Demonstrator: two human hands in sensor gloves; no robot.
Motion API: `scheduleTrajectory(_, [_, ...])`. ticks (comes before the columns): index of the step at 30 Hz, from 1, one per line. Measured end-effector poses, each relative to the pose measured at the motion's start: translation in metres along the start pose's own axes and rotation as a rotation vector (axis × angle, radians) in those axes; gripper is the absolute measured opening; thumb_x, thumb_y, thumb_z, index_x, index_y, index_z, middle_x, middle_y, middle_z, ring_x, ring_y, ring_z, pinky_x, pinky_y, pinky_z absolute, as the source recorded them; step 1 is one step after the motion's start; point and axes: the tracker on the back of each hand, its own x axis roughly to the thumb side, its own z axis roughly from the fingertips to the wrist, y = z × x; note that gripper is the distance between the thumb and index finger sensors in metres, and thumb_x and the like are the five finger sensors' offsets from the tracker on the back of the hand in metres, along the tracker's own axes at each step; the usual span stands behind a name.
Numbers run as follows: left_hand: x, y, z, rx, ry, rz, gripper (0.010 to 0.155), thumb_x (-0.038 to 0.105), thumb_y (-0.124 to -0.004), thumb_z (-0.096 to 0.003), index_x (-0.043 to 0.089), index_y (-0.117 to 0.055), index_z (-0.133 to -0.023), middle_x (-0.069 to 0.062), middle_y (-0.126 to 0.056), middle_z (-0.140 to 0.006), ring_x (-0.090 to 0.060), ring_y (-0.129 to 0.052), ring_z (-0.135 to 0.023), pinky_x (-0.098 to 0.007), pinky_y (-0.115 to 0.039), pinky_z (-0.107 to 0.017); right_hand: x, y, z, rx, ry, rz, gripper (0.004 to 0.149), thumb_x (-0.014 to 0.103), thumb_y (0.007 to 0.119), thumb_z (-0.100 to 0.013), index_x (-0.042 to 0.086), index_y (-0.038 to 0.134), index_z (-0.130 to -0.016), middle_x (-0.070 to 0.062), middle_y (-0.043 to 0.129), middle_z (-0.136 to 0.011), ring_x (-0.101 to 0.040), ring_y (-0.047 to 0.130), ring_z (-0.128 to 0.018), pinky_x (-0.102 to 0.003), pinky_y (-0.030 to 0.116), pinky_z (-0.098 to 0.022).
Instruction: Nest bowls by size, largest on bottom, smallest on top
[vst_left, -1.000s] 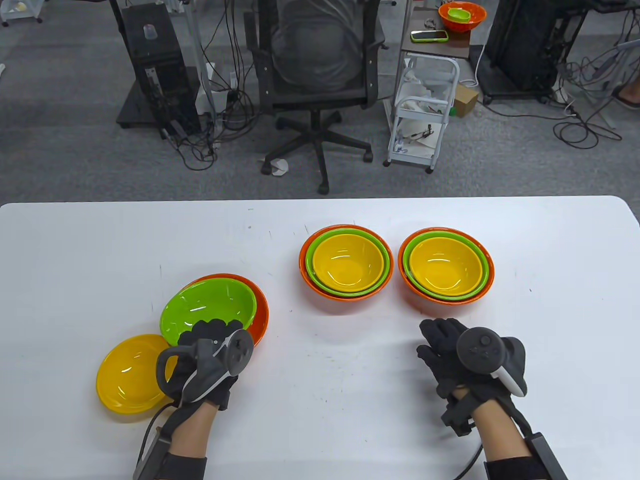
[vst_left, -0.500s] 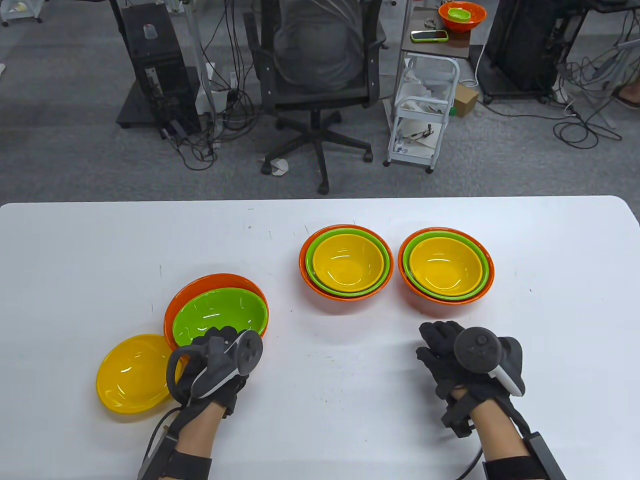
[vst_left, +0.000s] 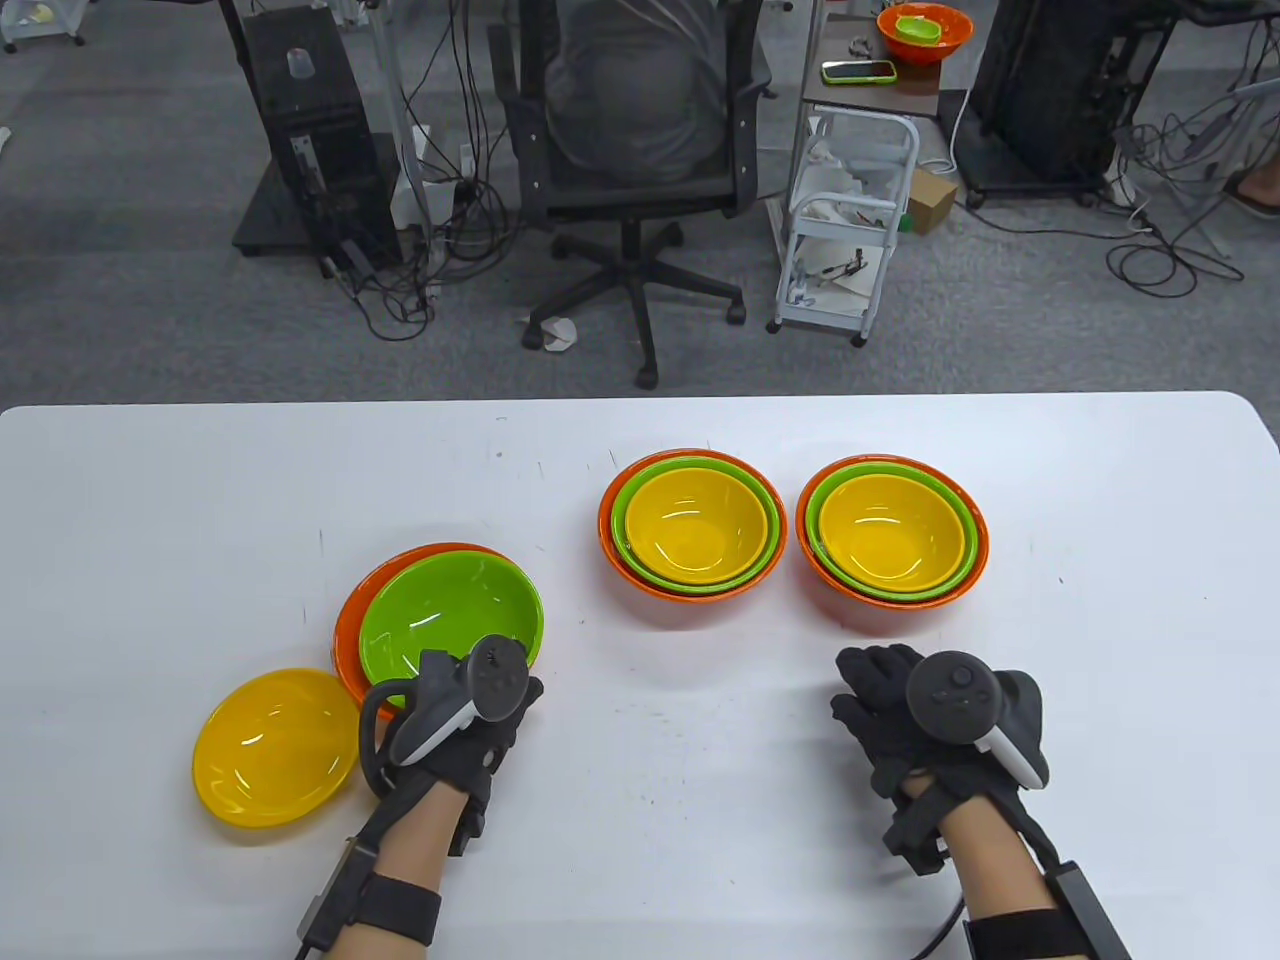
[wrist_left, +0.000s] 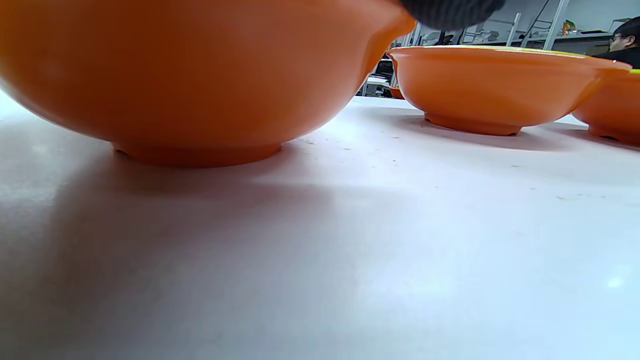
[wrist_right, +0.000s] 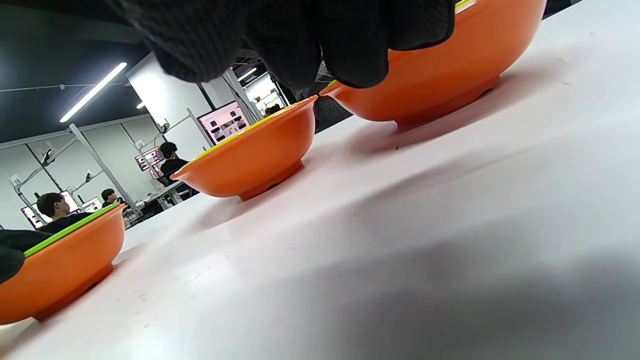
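Two gloved hands sat nearest the bench's front edge. The left hand (vst_left: 455, 725) touched the near rim of the green bowl (vst_left: 450, 615), which lay in the orange bowl (vst_left: 350, 640) but off-centre, pushed toward the right; whether its grip was clenched on the rim or merely pressing it I cannot tell, the tracker hiding the fingers. Just left of that hand, touching the orange bowl's near-left side, lay the loose yellow bowl (vst_left: 275, 745), the smallest and likely next to go. The left hand was much the nearer to it. The right hand (vst_left: 920, 720) rested idle on the bench (vst_left: 700, 800), loosely curled and grasping nothing. Farther back stood two finished nests, the middle stack (vst_left: 692, 523) and the right stack (vst_left: 892, 530).
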Motion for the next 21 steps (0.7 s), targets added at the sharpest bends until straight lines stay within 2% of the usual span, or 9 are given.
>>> scheduleTrajectory(5, [-0.004, 0.014, 0.013, 0.094, -0.005, -0.043, 0.061, 0.052, -0.067, -0.0501, 0.029, -0.066, -0.106, -0.003, -0.082, -0.101, -0.035, -0.084, -0.096, -0.061, -0.071, -0.071, 0.0, 0.0, 0.0, -0.003, -0.004, 0.002, 0.06, 0.036, 0.075, -0.05, 0.005, 0.069, -0.101, -0.026, 0.065, -0.104, -0.057, 0.049, -0.097, -0.075, 0.036, -0.067])
scheduleTrajectory(8, [-0.012, 0.027, 0.024, 0.124, 0.044, -0.053, 0.062, 0.052, -0.07, -0.0502, 0.029, -0.065, -0.107, -0.004, -0.078, -0.105, -0.036, -0.081, -0.098, -0.062, -0.071, -0.071, 0.001, -0.001, 0.001, -0.008, -0.01, 0.001, 0.06, 0.036, 0.075, -0.05, 0.005, 0.069, -0.101, -0.026, 0.065, -0.104, -0.057, 0.049, -0.097, -0.075, 0.036, -0.067])
scheduleTrajectory(10, [-0.019, 0.034, 0.031, 0.067, 0.123, -0.061, 0.06, 0.045, -0.072, -0.053, 0.03, -0.059, -0.11, -0.005, -0.069, -0.112, -0.037, -0.076, -0.103, -0.064, -0.068, -0.073, 0.001, -0.001, 0.001, -0.009, -0.014, 0.001, 0.06, 0.036, 0.075, -0.05, 0.005, 0.069, -0.101, -0.026, 0.065, -0.104, -0.057, 0.049, -0.097, -0.075, 0.036, -0.067])
scheduleTrajectory(12, [-0.029, 0.041, 0.038, 0.063, 0.186, -0.082, 0.063, 0.042, -0.072, -0.0539, 0.03, -0.053, -0.112, -0.006, -0.062, -0.116, -0.038, -0.071, -0.106, -0.066, -0.065, -0.074, 0.001, -0.001, 0.001, -0.01, -0.016, 0.002, 0.06, 0.036, 0.075, -0.05, 0.005, 0.069, -0.101, -0.026, 0.065, -0.104, -0.057, 0.049, -0.097, -0.075, 0.036, -0.067])
scheduleTrajectory(14, [-0.04, 0.045, 0.042, 0.056, 0.249, -0.051, 0.067, 0.04, -0.073, -0.0542, 0.027, -0.046, -0.114, -0.007, -0.057, -0.117, -0.04, -0.068, -0.107, -0.068, -0.063, -0.074, 0.001, 0.001, 0.001, -0.002, -0.016, 0.005, 0.06, 0.036, 0.075, -0.05, 0.005, 0.069, -0.101, -0.026, 0.065, -0.104, -0.057, 0.049, -0.097, -0.075, 0.036, -0.067])
scheduleTrajectory(15, [-0.047, 0.047, 0.043, 0.014, 0.282, -0.004, 0.07, 0.039, -0.073, -0.0546, 0.025, -0.041, -0.115, -0.009, -0.054, -0.118, -0.041, -0.065, -0.108, -0.069, -0.061, -0.075, 0.001, 0.001, 0.001, 0.001, -0.016, 0.007, 0.06, 0.036, 0.075, -0.05, 0.005, 0.069, -0.101, -0.026, 0.065, -0.104, -0.057, 0.049, -0.097, -0.075, 0.036, -0.067])
scheduleTrajectory(17, [-0.06, 0.048, 0.045, -0.041, 0.33, 0.075, 0.072, 0.039, -0.073, -0.0551, 0.022, -0.037, -0.115, -0.011, -0.049, -0.119, -0.043, -0.06, -0.11, -0.071, -0.057, -0.075, 0.001, 0.001, 0.001, -0.002, -0.02, 0.007, 0.06, 0.036, 0.075, -0.05, 0.005, 0.069, -0.101, -0.026, 0.066, -0.104, -0.057, 0.049, -0.097, -0.075, 0.036, -0.067])
scheduleTrajectory(21, [-0.08, 0.042, 0.045, -0.115, 0.389, 0.102, 0.075, 0.04, -0.075, -0.0544, 0.02, -0.036, -0.116, -0.012, -0.047, -0.12, -0.045, -0.058, -0.11, -0.072, -0.055, -0.075, 0.001, 0.002, 0.0, -0.005, -0.022, 0.003, 0.06, 0.036, 0.075, -0.05, 0.005, 0.069, -0.101, -0.026, 0.065, -0.104, -0.057, 0.049, -0.097, -0.075, 0.037, -0.067])
